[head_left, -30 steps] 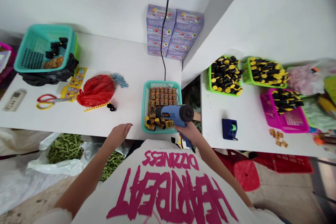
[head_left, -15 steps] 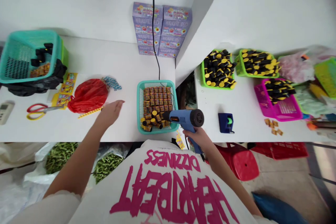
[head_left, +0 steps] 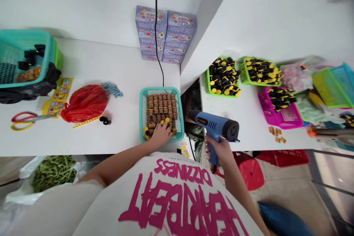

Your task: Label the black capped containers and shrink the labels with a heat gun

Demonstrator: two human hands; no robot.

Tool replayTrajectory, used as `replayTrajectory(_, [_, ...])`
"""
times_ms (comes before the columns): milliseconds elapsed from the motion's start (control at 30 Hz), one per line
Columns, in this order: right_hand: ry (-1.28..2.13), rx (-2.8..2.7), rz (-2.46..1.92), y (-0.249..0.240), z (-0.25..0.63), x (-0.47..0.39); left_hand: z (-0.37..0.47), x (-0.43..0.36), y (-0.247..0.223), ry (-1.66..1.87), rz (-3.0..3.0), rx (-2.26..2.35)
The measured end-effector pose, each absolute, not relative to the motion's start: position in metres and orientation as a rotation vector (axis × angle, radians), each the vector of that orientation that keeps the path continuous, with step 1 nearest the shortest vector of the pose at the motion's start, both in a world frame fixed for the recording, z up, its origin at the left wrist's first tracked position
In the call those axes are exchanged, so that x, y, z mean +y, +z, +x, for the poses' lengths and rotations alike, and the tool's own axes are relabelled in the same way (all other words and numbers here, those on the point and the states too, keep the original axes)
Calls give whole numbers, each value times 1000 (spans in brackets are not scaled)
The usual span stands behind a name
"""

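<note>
The left hand had moved onto the containers in the turquoise basket, fingers partly curled, grip unclear; the right hand, closed round the heat gun, had swung clear.

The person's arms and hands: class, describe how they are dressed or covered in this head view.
The left hand and right hand wear no gloves, and the forearms are uncovered. The left sleeve is plain, whitish and short, matching the shirt with its magenta lettering.
</note>
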State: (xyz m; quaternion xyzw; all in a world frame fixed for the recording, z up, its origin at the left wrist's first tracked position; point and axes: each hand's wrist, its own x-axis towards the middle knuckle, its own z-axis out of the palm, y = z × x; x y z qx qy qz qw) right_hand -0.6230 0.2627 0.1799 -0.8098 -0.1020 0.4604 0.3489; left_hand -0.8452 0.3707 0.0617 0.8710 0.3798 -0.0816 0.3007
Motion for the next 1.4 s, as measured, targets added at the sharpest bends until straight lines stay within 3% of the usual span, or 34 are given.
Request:
replayTrajectory(267, [1389,-499,-2109,168,-640,285,-890,344,51,-277,2314,710])
replayTrajectory(433, [1344,-848,-2241,167,-643,299,-912,359,75,-178,2311,722])
replayTrajectory(700, [1493,-696,-2176,175,-640,294,-982,410,129,435,2178,1271])
replayTrajectory(933, [1508,-584,-2119,169,-661,282,-988,464,149,647,2156,1546])
replayTrajectory(1067, [1313,-730,-2232,156,-683,289,-980,474,159,732,2131,1583])
replayTrajectory(1200, [1247,-858,-2330,155,-684,293,-970,481,156,615,2140,1572])
replayTrajectory(1400, [928,-673,-2454,170,-659,272,-892,478,104,-58,2244,1151])
